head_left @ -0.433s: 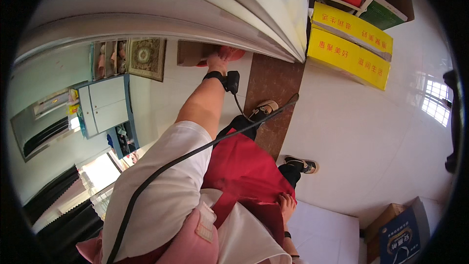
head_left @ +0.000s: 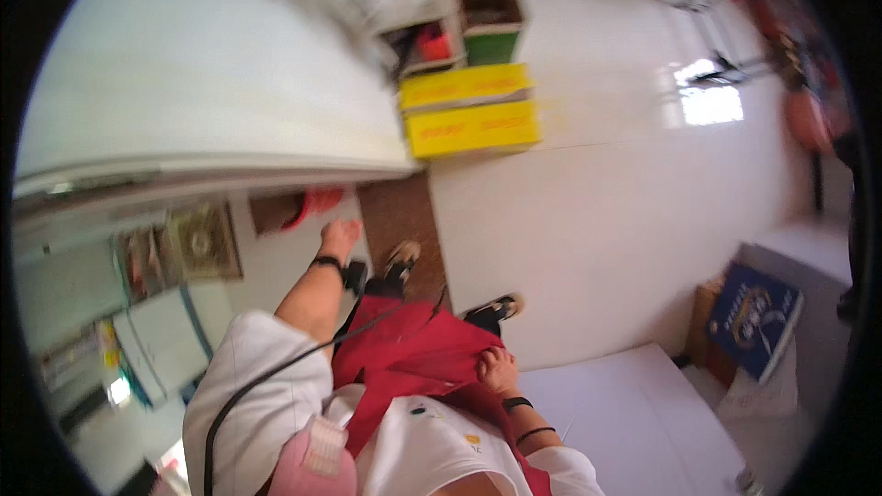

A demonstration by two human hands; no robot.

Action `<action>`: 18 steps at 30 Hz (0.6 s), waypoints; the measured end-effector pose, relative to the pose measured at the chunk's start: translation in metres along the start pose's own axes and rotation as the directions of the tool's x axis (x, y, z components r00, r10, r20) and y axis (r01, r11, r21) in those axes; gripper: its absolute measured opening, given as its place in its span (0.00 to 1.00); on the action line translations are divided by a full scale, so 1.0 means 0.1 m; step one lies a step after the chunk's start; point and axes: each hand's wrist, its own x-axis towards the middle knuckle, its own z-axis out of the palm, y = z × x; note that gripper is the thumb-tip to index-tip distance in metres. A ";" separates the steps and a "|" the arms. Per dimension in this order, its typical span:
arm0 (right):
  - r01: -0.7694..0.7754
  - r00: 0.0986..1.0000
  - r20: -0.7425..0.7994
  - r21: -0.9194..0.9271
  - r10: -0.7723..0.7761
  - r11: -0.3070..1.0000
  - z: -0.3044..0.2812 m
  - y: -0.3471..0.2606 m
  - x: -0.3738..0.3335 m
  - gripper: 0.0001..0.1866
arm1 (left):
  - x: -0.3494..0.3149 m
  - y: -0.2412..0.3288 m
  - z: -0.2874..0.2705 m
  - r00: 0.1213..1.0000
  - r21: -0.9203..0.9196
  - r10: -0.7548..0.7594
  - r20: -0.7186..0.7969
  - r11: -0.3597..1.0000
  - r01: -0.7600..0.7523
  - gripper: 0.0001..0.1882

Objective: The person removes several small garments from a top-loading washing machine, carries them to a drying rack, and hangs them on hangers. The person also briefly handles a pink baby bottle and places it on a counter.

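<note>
My left hand [head_left: 341,235] hangs low at the left, beside the end of a white wall or door panel. A short gap separates it from a red plastic container [head_left: 322,200] on the floor beyond. Its fingers are blurred, and I see nothing in it. A black band and a small black device [head_left: 354,276] with a cable sit on that wrist. My right hand [head_left: 499,371] is at my right side, its fingers bent over the edge of my red apron [head_left: 413,342], closed on the cloth.
A white panel [head_left: 220,92] stands ahead at the left. Beyond its end are a yellow carton [head_left: 473,129] and a green box [head_left: 491,46]. A white flat surface [head_left: 616,409] lies at my right, near a blue box [head_left: 755,320]. The black cable [head_left: 266,372] runs along my left arm.
The view has swung, so more floor shows ahead and to the right. My left hand has come away from the red container. My right hand stays at the apron.
</note>
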 end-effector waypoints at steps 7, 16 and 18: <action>-0.418 0.894 0.270 0.212 0.358 0.884 -1.67 0.73 -0.60 0.18 | -1.93 -0.14 2.26 0.951 0.325 0.000 0.308 0.940 -0.106 0.14; -0.553 0.821 0.023 0.283 0.571 0.784 -3.41 2.01 -0.83 0.17 | -3.23 -0.09 3.62 0.952 0.267 0.060 0.301 0.953 -0.145 0.14; -0.539 0.822 -0.002 0.317 0.569 0.780 -3.76 2.26 -0.55 0.17 | -3.17 0.01 3.84 0.940 0.229 0.129 0.316 0.951 -0.208 0.13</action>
